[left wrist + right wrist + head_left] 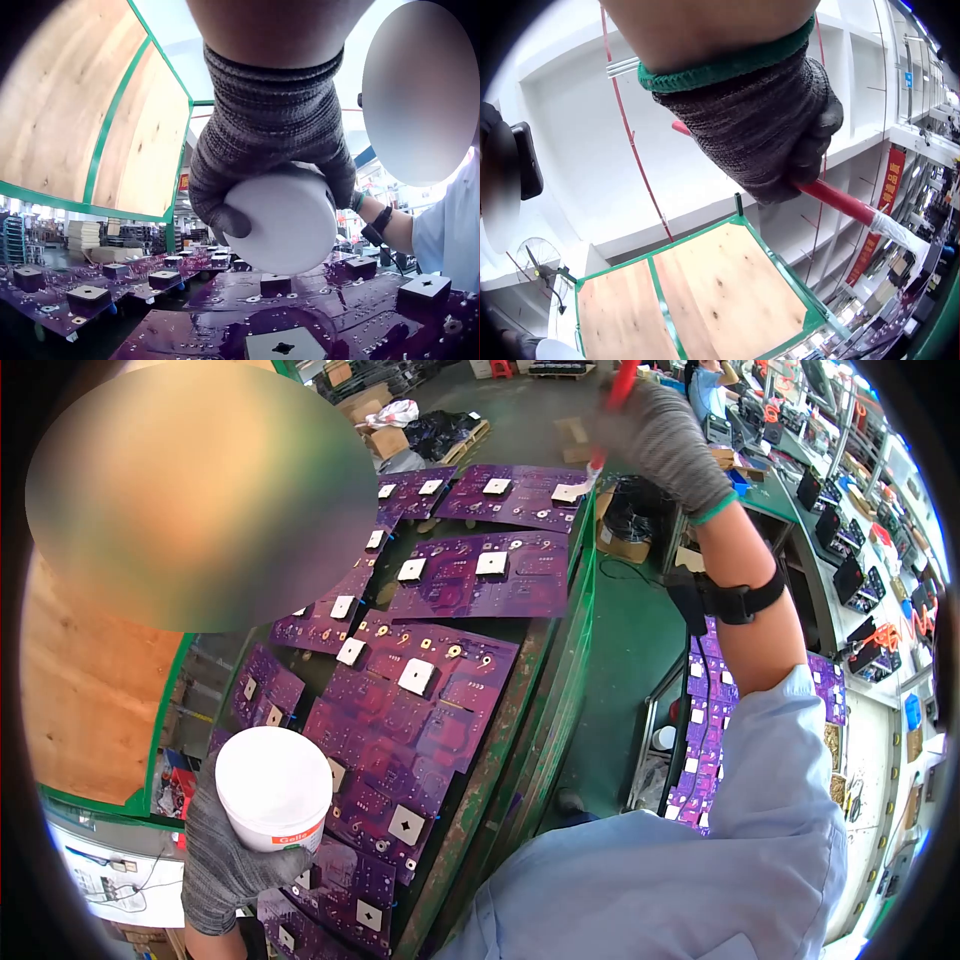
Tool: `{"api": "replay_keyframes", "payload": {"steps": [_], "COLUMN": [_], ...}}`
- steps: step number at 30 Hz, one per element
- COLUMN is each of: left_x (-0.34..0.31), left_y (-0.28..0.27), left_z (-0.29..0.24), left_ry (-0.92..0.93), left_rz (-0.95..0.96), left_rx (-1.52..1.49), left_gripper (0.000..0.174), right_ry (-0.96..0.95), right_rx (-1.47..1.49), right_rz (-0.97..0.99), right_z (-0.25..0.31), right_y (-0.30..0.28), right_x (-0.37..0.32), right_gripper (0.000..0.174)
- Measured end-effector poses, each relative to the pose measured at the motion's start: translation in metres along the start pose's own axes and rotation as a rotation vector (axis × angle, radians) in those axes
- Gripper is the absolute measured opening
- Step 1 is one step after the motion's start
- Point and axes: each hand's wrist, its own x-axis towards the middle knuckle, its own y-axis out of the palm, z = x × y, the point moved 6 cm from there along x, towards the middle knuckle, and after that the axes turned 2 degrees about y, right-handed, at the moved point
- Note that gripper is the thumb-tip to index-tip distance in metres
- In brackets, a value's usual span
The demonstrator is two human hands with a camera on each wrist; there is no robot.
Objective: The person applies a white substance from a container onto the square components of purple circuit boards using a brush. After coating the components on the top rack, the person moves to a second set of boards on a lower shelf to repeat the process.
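Observation:
My left hand [225, 860], in a grey knitted glove, grips a white plastic tub [270, 790] with an orange label above the near boards. In the left wrist view, gloved fingers wrap around the sides of the tub [285, 221]. My right hand [655, 445], gloved alike and blurred, is raised at the far right. It holds a red-handled brush [840, 202] with a white-coated head [904, 240]. In the head view the brush head meets a white-topped block [567, 493] on a far purple circuit board [510, 510]. More such boards [480, 595] lie in front of me.
A green metal rail [540, 730] edges the boards on the right. At left stands a green-framed wooden panel [100, 700]. More purple boards [700, 760] lie at the right, beside a small white cup [663, 738]. Boxes and black bags [440, 432] sit on the floor behind.

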Motion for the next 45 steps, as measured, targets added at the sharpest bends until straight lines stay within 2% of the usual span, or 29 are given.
{"api": "replay_keyframes", "payload": {"steps": [2, 4, 6, 7, 8, 9, 10, 11, 12, 13, 16, 18, 20, 21, 24, 25, 26, 28, 30, 32, 35, 36, 38, 40, 41, 42, 44, 45], "left_x": [0.0, 0.002, 0.002, 0.002, 0.002, 0.001, 0.001, 0.001, 0.002, 0.001, -0.003, -0.007, -0.01, -0.01, -0.013, -0.013, -0.015, -0.026, -0.046, -0.062, -0.085, -0.091, -0.105, -0.115, -0.119, -0.124, -0.13, -0.133], "left_y": [-0.002, -0.002, -0.003, -0.004, -0.006, -0.008, -0.007, -0.006, -0.005, -0.005, -0.007, -0.01, -0.015, -0.017, -0.022, -0.023, -0.027, -0.046, -0.064, -0.08, -0.091, -0.092, -0.092, -0.09, -0.09, -0.089, -0.085, -0.085], "left_z": [-0.001, -0.007, -0.009, -0.007, -0.003, -0.001, -0.001, 0.0, 0.0, 0.001, 0.007, 0.009, 0.015, 0.016, 0.011, 0.01, 0.011, 0.017, 0.033, 0.037, 0.041, 0.036, 0.036, 0.041, 0.036, 0.033, 0.045, 0.051], "left_ry": [-0.012, -0.015, -0.095, -0.098, -0.079, -0.061, -0.065, -0.065, -0.064, -0.065, -0.082, -0.05, -0.067, -0.075, -0.068, -0.07, -0.078, -0.134, -0.174, -0.181, -0.151, -0.081, 0.011, 0.09, 0.112, 0.138, 0.244, 0.275], "left_rz": [0.008, 0.02, 0.007, 0.001, -0.012, -0.019, -0.015, -0.007, 0.0, 0.001, -0.014, -0.041, -0.032, -0.013, -0.087, -0.091, -0.098, -0.093, -0.184, -0.242, -0.321, -0.347, -0.405, -0.394, -0.392, -0.387, -0.431, -0.43], "left_rx": [0.015, 0.031, -0.022, -0.023, -0.021, -0.019, -0.018, 0.012, 0.042, 0.041, -0.004, -0.108, -0.086, -0.061, -0.086, -0.086, -0.032, 0.036, 0.052, 0.128, 0.247, 0.247, 0.339, 0.287, 0.273, 0.255, 0.228, 0.175], "left_gripper": [0.098, 0.097, 0.1, 0.1, 0.101, 0.103, 0.103, 0.104, 0.105, 0.105, 0.105, 0.096, 0.096, 0.096, 0.095, 0.095, 0.094, 0.09, 0.091, 0.091, 0.092, 0.092, 0.094, 0.09, 0.089, 0.087, 0.089, 0.09], "right_ry": [0.046, 0.026, 0.091, 0.085, 0.038, -0.006, -0.003, -0.067, -0.132, -0.057, -0.118, -0.097, -0.024, -0.048, -0.059, -0.099, -0.11, 0.079, 0.101, 0.143, 0.155, 0.151, -0.017, -0.157, -0.375, -0.395, -0.591, -0.632], "right_rx": [0.114, 0.049, 0.367, 0.37, 0.596, 0.82, 0.821, 0.564, 0.305, 0.319, 0.168, 0.219, 0.302, 0.491, 0.504, 0.356, 0.373, 0.641, 0.803, 0.81, 0.841, 0.857, 1.056, 1.215, 1.343, 1.483, 1.606, 1.535], "right_rz": [-0.043, -0.078, -0.126, -0.127, -0.108, -0.085, -0.08, -0.15, -0.218, -0.123, -0.123, -0.133, -0.14, -0.198, -0.229, -0.253, -0.251, -0.191, -0.289, -0.167, -0.154, -0.197, -0.153, -0.053, 0.082, 0.148, 0.34, 0.324], "right_z": [-0.012, -0.001, 0.015, 0.017, 0.02, 0.021, 0.013, 0.004, 0.007, 0.005, 0.002, -0.003, -0.011, -0.01, 0.001, 0.003, 0.0, -0.02, -0.023, -0.029, 0.006, 0.022, 0.062, 0.111, 0.143, 0.175, 0.23, 0.254], "right_y": [-0.006, -0.016, -0.04, -0.042, -0.041, -0.039, -0.027, -0.013, -0.009, -0.001, 0.006, -0.008, -0.013, -0.014, -0.01, -0.007, -0.007, 0.004, -0.001, -0.005, -0.042, -0.055, -0.077, -0.097, -0.111, -0.125, -0.144, -0.152], "right_x": [-0.003, -0.01, -0.026, -0.026, -0.026, -0.027, -0.022, -0.012, -0.008, -0.008, -0.007, -0.024, -0.029, -0.033, -0.04, -0.041, -0.043, -0.048, -0.056, -0.059, -0.076, -0.083, -0.1, -0.115, -0.119, -0.13, -0.139, -0.146], "right_gripper": [0.047, 0.047, 0.031, 0.031, 0.019, 0.015, 0.015, 0.024, 0.046, 0.043, 0.038, 0.035, 0.035, 0.032, 0.028, 0.026, 0.026, 0.024, 0.019, 0.013, 0.015, 0.015, 0.021, 0.031, 0.036, 0.04, 0.037, 0.039]}}
